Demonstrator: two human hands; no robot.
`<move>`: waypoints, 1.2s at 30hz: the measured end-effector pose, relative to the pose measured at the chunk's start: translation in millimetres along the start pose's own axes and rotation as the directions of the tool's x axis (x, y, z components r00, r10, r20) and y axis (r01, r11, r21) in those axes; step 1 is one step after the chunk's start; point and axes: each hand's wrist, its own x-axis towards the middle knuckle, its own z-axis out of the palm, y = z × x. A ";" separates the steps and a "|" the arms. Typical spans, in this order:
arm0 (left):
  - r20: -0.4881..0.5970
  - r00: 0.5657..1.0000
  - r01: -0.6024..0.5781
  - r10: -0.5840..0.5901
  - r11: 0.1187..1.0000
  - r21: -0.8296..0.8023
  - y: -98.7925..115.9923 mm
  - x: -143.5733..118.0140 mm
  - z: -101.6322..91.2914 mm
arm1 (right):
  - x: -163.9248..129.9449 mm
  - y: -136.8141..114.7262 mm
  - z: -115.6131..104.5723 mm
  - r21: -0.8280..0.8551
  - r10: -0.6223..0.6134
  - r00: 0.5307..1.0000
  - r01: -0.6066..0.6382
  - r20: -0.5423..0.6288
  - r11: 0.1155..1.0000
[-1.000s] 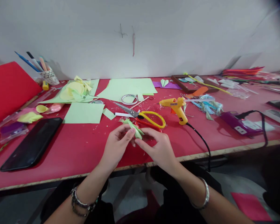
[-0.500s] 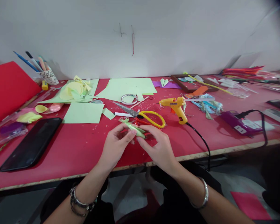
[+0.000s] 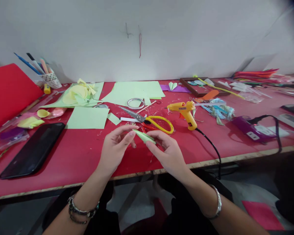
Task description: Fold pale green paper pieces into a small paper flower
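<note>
Scissors (image 3: 141, 118) taken as our landmark, lying on the red table (image 3: 88, 163), one handle yellow, one red. Just on their near side we see a pale green paper piece (image 3: 144, 136), slim and tapered, held in the air; rolled or folded, we cannot tell. Its narrow tip points left and away from the person, its broader end right.

Right hand (image 3: 170, 151), nearside of the scissors and a little right: thumb and fingers closed about the broader end. Left hand (image 3: 113, 148), nearside and left of the scissors: fingers curved, thumb and forefinger right at the narrow tip. Whether they pinch it or only touch, we cannot tell.

Around the scissors we note: a white pen (image 3: 128, 120) alongside, left of the pivot; a small green paper scrap (image 3: 114, 119) farther left; then a green sheet (image 3: 88, 118). Tape roll (image 3: 136, 108) just beyond the blades. Yellow glue gun (image 3: 185, 112) to their right, its black cord trailing towards the table edge. Black phone (image 3: 33, 151) well to their left.
</note>
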 end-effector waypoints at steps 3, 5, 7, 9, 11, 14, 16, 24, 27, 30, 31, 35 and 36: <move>-0.008 0.999 -0.038 0.039 0.995 0.095 2.4 0.3 -2.7 | 0.3 -0.8 -1.6 -0.027 -0.033 0.999 0.032 -0.012 0.999; -0.002 0.996 -0.087 0.089 0.980 0.176 3.7 0.1 -3.2 | 0.3 -1.1 -2.7 -0.054 -0.065 0.998 0.064 -0.016 0.996; 0.014 0.989 -0.149 0.150 0.961 0.234 4.3 -0.2 -3.1 | 0.3 -1.2 -4.0 -0.077 -0.087 0.996 0.085 -0.018 0.993; 0.030 0.981 -0.194 0.193 0.944 0.267 4.3 -0.4 -3.3 | 0.3 -1.3 -5.2 -0.090 -0.093 0.996 0.091 -0.015 0.992; 0.042 0.977 -0.213 0.210 0.929 0.303 4.4 -0.3 -4.0 | 0.4 -1.6 -6.3 -0.097 -0.095 0.995 0.093 -0.012 0.991; 0.058 0.969 -0.243 0.239 0.889 0.388 5.4 0.0 -5.7 | 0.7 -2.6 -7.3 -0.108 -0.112 0.994 0.110 -0.012 0.988; 0.076 0.963 -0.265 0.259 0.858 0.440 6.6 0.1 -6.4 | 1.0 -3.4 -7.5 -0.107 -0.123 0.992 0.122 -0.009 0.987; 0.170 0.927 -0.371 0.333 0.759 0.535 8.7 0.7 -3.5 | 1.1 -4.2 -6.4 -0.082 -0.123 0.992 0.123 0.012 0.989; 0.195 0.911 -0.409 0.364 0.729 0.549 8.7 1.2 -3.1 | 0.8 -3.7 -6.0 -0.065 -0.121 0.993 0.121 0.014 0.991; 0.207 0.897 -0.437 0.391 0.712 0.549 8.2 1.5 -3.5 | 1.1 -3.5 -6.1 -0.080 -0.168 0.986 0.167 0.002 0.983; 0.209 0.894 -0.444 0.397 0.710 0.547 7.9 1.7 -3.7 | 1.3 -3.6 -6.2 -0.089 -0.186 0.983 0.185 0.000 0.979; 0.220 0.887 -0.457 0.405 0.708 0.538 6.5 2.6 -3.6 | 2.4 -4.8 -6.9 -0.124 -0.236 0.972 0.235 0.004 0.964; 0.223 0.887 -0.458 0.405 0.709 0.536 6.3 2.8 -3.5 | 2.6 -5.2 -7.0 -0.131 -0.244 0.970 0.243 0.005 0.961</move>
